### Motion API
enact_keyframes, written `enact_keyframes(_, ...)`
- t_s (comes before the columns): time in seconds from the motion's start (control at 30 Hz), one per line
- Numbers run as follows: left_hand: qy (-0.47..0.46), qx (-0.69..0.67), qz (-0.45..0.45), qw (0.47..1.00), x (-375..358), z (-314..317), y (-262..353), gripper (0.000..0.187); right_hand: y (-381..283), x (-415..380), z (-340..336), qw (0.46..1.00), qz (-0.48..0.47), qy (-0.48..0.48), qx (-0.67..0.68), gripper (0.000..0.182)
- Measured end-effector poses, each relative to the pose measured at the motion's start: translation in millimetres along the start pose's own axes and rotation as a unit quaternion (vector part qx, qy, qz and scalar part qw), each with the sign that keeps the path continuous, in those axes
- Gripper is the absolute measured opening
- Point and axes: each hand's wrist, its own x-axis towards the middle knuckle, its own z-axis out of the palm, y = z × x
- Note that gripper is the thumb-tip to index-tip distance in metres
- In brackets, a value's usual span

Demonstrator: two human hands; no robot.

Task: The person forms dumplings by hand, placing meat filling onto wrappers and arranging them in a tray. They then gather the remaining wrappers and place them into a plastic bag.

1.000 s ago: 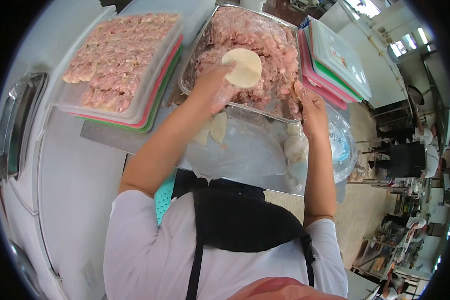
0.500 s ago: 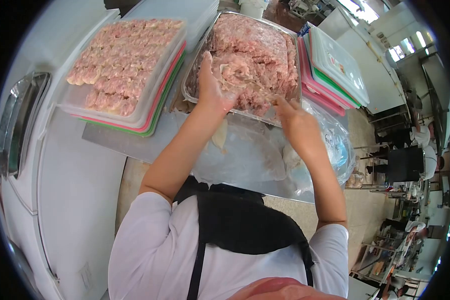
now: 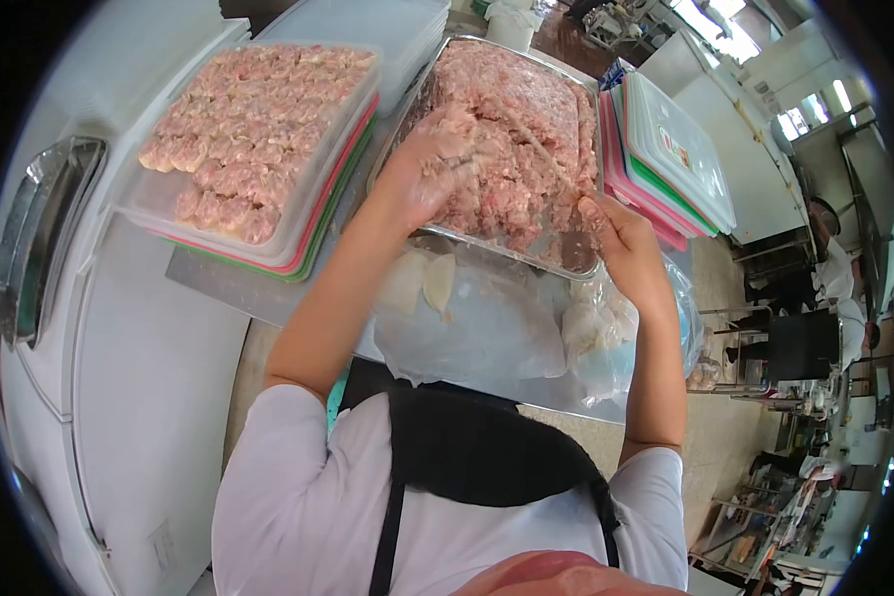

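My left hand [image 3: 432, 169] is curled over the left side of a metal tray [image 3: 507, 243], smeared by motion. Its fingers wrap around a meat-filled dumpling [image 3: 455, 124], mostly hidden and blurred. Pink ground meat [image 3: 526, 79] is heaped in the tray, with a scooped-out area toward the near right corner. At the tray's right edge, my right hand [image 3: 621, 243] grips the end of a narrow spatula [image 3: 533, 142], whose blade points up and left over the meat. Pale round wrappers [image 3: 437, 281] lie on plastic just below the tray.
On the left, rows of dumplings [image 3: 258, 129] fill most of a clear plastic tray [image 3: 154, 194] on stacked coloured lids. More lids [image 3: 670, 149] are stacked at right. A plastic bag [image 3: 601, 338] lies near the table's front edge. Other people [image 3: 839, 268] are in the right background.
My left hand has gone from an open palm holding a filled wrapper to curled fingers. My right hand has moved right and down, and the spatula has come away from the filling.
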Motion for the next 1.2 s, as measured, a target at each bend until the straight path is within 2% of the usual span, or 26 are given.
enact_keyframes(0.03,-0.034,0.164,0.057,0.984,-2,-2,4,0.059,-1,1,-3,0.997,0.057,-0.043,0.014,0.031)
enact_keyframes(0.07,-0.067,0.322,0.112,0.938,-6,-3,7,0.063,-5,2,-9,0.989,0.115,-0.085,0.029,0.032)
enact_keyframes(0.1,-0.098,0.470,0.164,0.862,-12,4,13,0.068,-10,3,-14,0.976,0.172,-0.127,0.044,0.034)
enact_keyframes(0.2,-0.159,0.619,0.191,0.745,-21,25,31,0.077,-19,-2,-26,0.975,0.130,-0.160,0.079,0.032)
enact_keyframes(0.3,-0.210,0.597,0.163,0.757,-18,31,35,0.070,-34,-9,-32,0.979,0.122,-0.155,0.058,0.030)
enact_keyframes(0.4,-0.226,0.625,-0.025,0.746,-16,44,48,0.056,-20,-18,-18,0.994,0.011,-0.102,0.038,0.029)
enact_keyframes(0.5,-0.309,0.613,0.103,0.720,-11,27,38,0.043,-15,-19,-3,0.987,-0.020,-0.150,0.044,0.027)
enact_keyframes(0.6,-0.241,0.692,0.199,0.651,-20,5,25,0.050,13,-17,7,0.987,-0.052,-0.150,-0.005,0.027)
enact_keyframes(0.7,-0.157,0.698,-0.071,0.695,-11,17,28,0.057,32,-4,-1,0.987,-0.089,-0.110,-0.073,0.026)
enact_keyframes(0.8,-0.023,0.695,0.037,0.718,-6,-4,13,0.064,-18,-11,-2,0.968,-0.016,-0.011,-0.250,0.026)
enact_keyframes(0.9,-0.018,0.627,-0.056,0.777,-7,3,17,0.078,-3,-16,28,0.974,-0.069,-0.025,-0.214,0.026)
enact_keyframes(0.93,-0.050,0.649,-0.033,0.759,-7,-1,15,0.079,41,-17,42,0.977,-0.105,-0.001,-0.183,0.028)
enact_keyframes(1.0,-0.104,0.685,0.024,0.720,-4,-14,15,0.082,57,-14,28,0.956,-0.015,-0.081,-0.280,0.028)
enact_keyframes(1.03,-0.105,0.676,0.016,0.729,-7,-18,18,0.082,64,-15,22,0.938,0.034,-0.120,-0.324,0.027)
enact_keyframes(1.1,-0.112,0.655,-0.004,0.747,-14,-20,23,0.082,63,-15,3,0.963,0.049,-0.101,-0.243,0.027)
enact_keyframes(1.17,-0.150,0.670,0.077,0.723,-27,7,35,0.070,48,-17,-13,0.977,0.075,-0.075,-0.186,0.028)
enact_keyframes(1.2,-0.168,0.677,0.120,0.707,-29,18,40,0.064,46,-20,-17,0.994,0.081,-0.045,-0.050,0.027)
